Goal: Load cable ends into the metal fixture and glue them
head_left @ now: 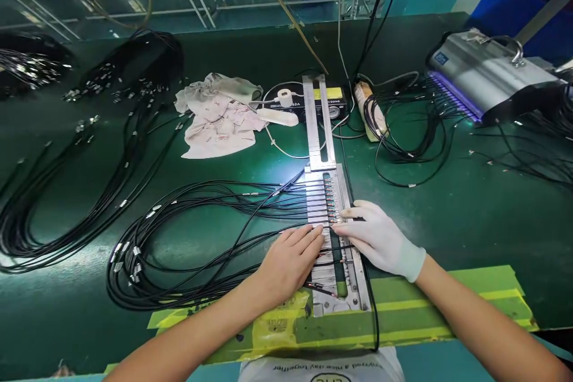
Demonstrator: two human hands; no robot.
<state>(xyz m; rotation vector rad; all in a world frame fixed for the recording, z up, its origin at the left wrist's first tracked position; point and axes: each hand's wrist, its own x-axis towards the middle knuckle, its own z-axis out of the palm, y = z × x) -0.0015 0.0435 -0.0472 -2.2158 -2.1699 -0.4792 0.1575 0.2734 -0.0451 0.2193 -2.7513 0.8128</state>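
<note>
A metal fixture plate (353,286) lies on the green mat, with several thin black cables (224,197) laid side by side across its slots. My bare left hand (286,259) rests flat on the cables at the plate's left edge, fingers stretched out. My right hand (380,239), in a white glove, lies on the plate's right side with its fingertips pressing a cable end near the middle groove. The cables loop away to the left in a loose coil (147,262).
A long metal rail (319,125) extends from the fixture toward the back. Behind it lie a crumpled cloth (215,119), a white tool (277,116) and a small black box (333,101). A UV lamp (487,74) glows at right. More cable bundles (67,191) fill the left.
</note>
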